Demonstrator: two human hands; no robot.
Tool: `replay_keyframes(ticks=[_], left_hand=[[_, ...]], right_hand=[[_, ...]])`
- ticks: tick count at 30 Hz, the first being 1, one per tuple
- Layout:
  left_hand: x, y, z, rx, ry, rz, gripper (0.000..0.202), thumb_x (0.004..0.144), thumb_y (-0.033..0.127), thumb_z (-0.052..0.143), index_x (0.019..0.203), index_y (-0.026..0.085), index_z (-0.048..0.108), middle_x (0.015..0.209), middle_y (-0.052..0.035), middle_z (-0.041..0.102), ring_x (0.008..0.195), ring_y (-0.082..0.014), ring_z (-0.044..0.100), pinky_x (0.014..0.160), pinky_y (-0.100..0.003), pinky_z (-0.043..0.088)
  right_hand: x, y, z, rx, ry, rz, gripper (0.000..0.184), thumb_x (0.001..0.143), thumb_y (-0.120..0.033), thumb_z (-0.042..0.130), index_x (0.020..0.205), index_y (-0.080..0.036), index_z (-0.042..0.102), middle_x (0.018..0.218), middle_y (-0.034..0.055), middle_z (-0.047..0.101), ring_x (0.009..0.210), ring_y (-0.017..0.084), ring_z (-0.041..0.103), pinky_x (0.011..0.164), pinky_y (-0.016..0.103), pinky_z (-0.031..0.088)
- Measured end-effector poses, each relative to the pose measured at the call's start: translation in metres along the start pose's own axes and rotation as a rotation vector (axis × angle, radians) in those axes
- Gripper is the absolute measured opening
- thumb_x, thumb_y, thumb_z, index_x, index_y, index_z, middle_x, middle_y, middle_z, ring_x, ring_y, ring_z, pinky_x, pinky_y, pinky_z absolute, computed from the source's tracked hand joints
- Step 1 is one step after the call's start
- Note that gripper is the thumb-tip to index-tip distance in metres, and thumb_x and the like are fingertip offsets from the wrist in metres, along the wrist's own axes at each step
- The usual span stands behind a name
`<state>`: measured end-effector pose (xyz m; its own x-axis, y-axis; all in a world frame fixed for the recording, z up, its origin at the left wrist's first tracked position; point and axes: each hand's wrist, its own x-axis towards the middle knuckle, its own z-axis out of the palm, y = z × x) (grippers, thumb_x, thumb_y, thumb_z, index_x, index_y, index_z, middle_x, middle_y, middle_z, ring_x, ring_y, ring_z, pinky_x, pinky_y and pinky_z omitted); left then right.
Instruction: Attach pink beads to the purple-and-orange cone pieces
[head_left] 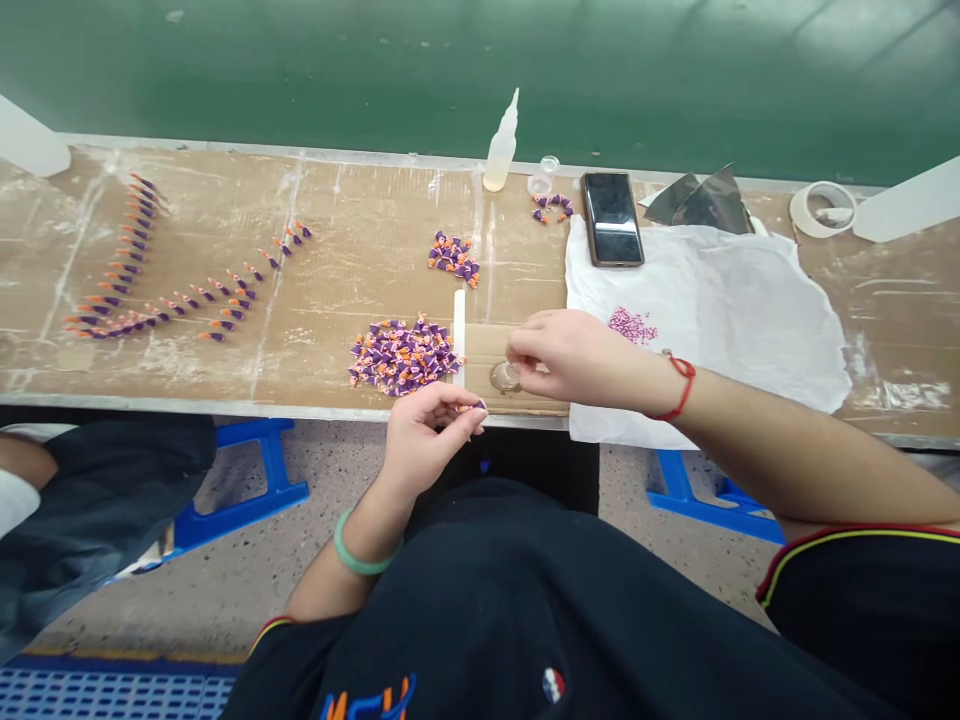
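A small purple piece (472, 407) is held between the thumb and fingertips of the left hand (420, 440), whose grip is narrowed to a pinch at the front edge of the bench (360, 250). The right hand (566, 352) is poised beside a small round dish (505, 376) with its fingers drawn together, though whether anything is held in that grip cannot be told. A heap of purple-and-orange pieces (401, 355) is gathered beside a white strip (459, 330) near the left hand, and pink bits (632, 326) are scattered on a white sheet (750, 310) by the right hand.
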<state>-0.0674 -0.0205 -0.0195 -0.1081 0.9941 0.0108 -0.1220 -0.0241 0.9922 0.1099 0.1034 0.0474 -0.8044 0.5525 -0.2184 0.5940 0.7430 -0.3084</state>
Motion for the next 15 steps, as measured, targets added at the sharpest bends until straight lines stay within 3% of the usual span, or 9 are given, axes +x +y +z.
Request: replay_keyframes(ticks=[4,6,10,15], left_hand=[[-0.003,0.015,0.008,-0.099,0.064,0.077,0.017,0.081,0.030,0.082,0.086,0.018,0.071,0.073,-0.0007,0.073,0.057,-0.0118,0.071,0.051,-0.016,0.056],[-0.004,0.023,0.011,-0.108,0.045,0.098,0.018,0.082,0.031,0.082,0.089,0.018,0.072,0.079,-0.0024,0.076,0.058,-0.0121,0.072,0.051,-0.017,0.057],[-0.006,0.031,0.017,-0.113,0.003,0.126,0.014,0.082,0.027,0.082,0.091,0.019,0.074,0.081,-0.0029,0.078,0.060,-0.0128,0.073,0.054,-0.017,0.060],[-0.009,0.033,0.021,-0.141,-0.009,0.180,0.010,0.083,0.021,0.081,0.092,0.021,0.076,0.087,-0.0031,0.079,0.069,-0.0141,0.076,0.061,-0.019,0.064]], right_hand=[[-0.019,-0.009,-0.004,0.752,0.047,0.055,0.014,0.088,-0.025,0.054,0.077,-0.018,0.058,0.075,0.0031,0.070,0.069,0.015,0.064,0.063,0.025,0.047],[-0.027,-0.017,-0.006,0.979,0.011,0.074,0.016,0.089,-0.029,0.056,0.077,-0.018,0.057,0.079,0.0036,0.069,0.074,0.015,0.066,0.066,0.025,0.051],[-0.037,-0.028,-0.009,1.124,-0.003,0.054,0.014,0.089,-0.027,0.059,0.078,-0.018,0.057,0.074,0.0017,0.066,0.070,0.012,0.062,0.064,0.023,0.050],[-0.045,-0.033,-0.013,1.065,0.056,0.034,0.012,0.088,-0.023,0.059,0.077,-0.018,0.057,0.066,-0.0016,0.060,0.060,0.010,0.054,0.056,0.020,0.044]])
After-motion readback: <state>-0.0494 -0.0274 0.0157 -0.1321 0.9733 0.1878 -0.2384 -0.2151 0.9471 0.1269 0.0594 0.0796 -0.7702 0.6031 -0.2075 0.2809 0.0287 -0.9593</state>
